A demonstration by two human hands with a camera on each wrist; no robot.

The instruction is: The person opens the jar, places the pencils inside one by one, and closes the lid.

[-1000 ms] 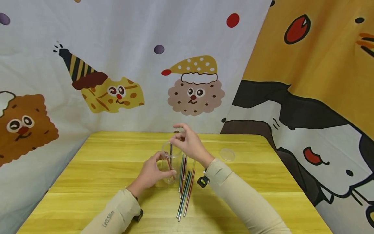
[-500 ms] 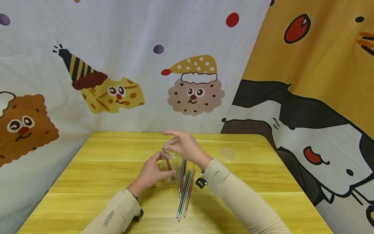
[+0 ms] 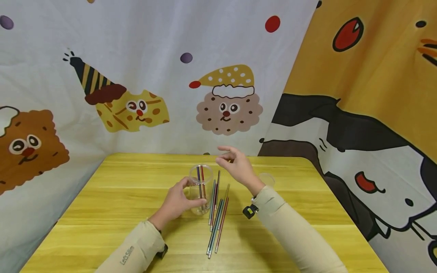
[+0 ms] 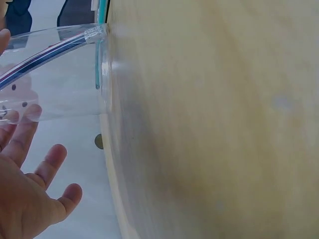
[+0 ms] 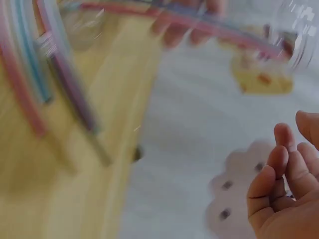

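My left hand [image 3: 177, 199] grips a clear plastic jar [image 3: 194, 191] that stands upright, its thumb on the near side. Inside it lean a few pencils [image 3: 203, 178], dark and red, tops near the rim. In the left wrist view the jar [image 4: 65, 104] shows sideways with a striped pencil [image 4: 45, 59] in it. Right of the jar lie several loose metallic pencils [image 3: 218, 220]. My right hand [image 3: 237, 167] is above the table to the right of the jar, fingers loosely bent with nothing between them; the right wrist view shows the hand [image 5: 294, 194] holding nothing.
A round clear lid [image 3: 268, 178] lies on the wooden table [image 3: 293, 235] behind the right wrist. Behind the table's far edge hangs a printed curtain [image 3: 146, 49].
My right hand has let go of a pencil at the jar's mouth, after lowering it in, and moved right, away from the rim. The left hand has kept its hold.
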